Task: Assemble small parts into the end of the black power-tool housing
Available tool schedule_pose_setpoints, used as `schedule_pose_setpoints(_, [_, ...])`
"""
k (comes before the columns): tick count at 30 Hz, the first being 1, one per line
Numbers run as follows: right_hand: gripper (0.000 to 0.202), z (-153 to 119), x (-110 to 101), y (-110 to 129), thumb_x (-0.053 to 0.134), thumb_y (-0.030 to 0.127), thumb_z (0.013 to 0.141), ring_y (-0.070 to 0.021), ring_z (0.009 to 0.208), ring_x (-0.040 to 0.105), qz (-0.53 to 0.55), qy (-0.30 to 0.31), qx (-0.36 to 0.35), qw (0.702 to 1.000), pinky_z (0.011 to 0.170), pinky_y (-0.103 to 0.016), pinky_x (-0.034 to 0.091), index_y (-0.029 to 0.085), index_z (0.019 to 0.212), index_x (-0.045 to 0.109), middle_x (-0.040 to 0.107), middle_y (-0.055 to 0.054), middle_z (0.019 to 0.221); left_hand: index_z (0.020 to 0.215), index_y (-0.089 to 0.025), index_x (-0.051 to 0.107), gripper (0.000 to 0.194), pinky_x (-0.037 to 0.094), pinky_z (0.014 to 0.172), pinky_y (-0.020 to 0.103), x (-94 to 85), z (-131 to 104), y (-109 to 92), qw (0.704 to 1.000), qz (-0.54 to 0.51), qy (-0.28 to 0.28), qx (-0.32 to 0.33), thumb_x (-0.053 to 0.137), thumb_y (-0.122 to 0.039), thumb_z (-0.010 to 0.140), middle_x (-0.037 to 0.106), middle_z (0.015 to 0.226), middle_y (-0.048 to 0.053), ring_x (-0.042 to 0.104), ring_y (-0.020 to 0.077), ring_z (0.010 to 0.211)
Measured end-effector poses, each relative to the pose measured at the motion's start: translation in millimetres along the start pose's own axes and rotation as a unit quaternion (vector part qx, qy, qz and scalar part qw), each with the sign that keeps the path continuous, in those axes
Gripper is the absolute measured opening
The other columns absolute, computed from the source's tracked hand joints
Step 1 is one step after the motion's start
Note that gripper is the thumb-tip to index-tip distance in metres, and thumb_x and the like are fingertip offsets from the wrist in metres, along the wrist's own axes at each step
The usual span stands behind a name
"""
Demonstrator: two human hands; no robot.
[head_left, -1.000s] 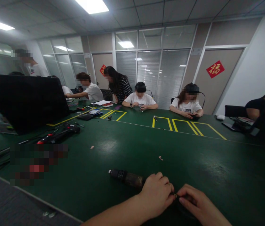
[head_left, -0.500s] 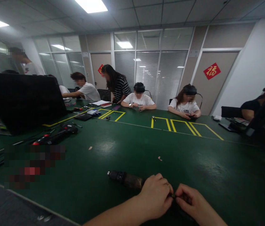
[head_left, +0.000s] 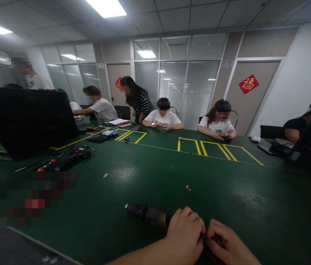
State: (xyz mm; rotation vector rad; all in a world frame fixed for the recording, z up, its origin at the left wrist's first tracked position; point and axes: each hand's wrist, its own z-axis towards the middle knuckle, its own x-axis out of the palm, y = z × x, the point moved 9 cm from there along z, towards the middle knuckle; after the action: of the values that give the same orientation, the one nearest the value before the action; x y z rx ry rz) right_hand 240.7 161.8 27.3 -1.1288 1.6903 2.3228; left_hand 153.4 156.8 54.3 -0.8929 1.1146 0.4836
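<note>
On the green table (head_left: pixel 111 206) lies a dark cylindrical tool (head_left: pixel 155 216) with a metal tip pointing left. Its right end runs behind my left hand (head_left: pixel 185 232), whose fingers are curled and bent down over the near part. My right hand (head_left: pixel 224 237) is just to the right, thumb and fingers pinched together. Both sets of fingertips meet around something small and dark that I cannot make out. A dark shape beneath the right hand is mostly hidden.
Black-and-red tools (head_left: pixel 67 160) and cables lie at the left near a large black screen (head_left: pixel 25 121). Small scraps (head_left: pixel 188 187) dot the table. Yellow tape (head_left: pixel 203 147) marks the far half. Several people sit or stand beyond, one bending over (head_left: pixel 141 101).
Both hands have shifted slightly down in the view, and their fingertips are a little closer together. More of the dark tool's right part shows beside my left hand.
</note>
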Motion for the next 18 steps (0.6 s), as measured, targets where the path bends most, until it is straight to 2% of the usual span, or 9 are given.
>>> schedule_pose_setpoints(12, [0.015, 0.2, 0.0, -0.1, 0.050, 0.025, 0.083, -0.0154, 0.067, 0.048, 0.008, 0.001, -0.011, 1.000, 0.059, -0.022, 0.036, 0.019, 0.069, 0.050, 0.049, 0.000, 0.074, 0.093, -0.022, 0.059, 0.014, 0.039, 0.082, 0.031, -4.9, -5.5, 2.0, 0.998, -0.014, -0.051, 0.034, 0.064, -0.026, 0.080, 0.058, 0.097, -0.001, 0.047, 0.0188, 0.096])
schedule_pose_setpoints(18, [0.019, 0.2, 1.7, -0.4, 0.048, 0.028, 0.086, -0.0159, 0.068, 0.048, 0.007, 0.002, -0.003, 1.000, 0.059, -0.022, 0.037, 0.019, 0.071, 0.051, 0.049, 0.000, 0.075, 0.089, -0.022, 0.060, 0.009, 0.040, 0.079, 0.029, -5.8, -5.4, -0.7, 0.999, 0.008, -0.033, 0.042, 0.063, -0.028, 0.083, 0.058, 0.094, -0.001, 0.048, 0.0179, 0.095])
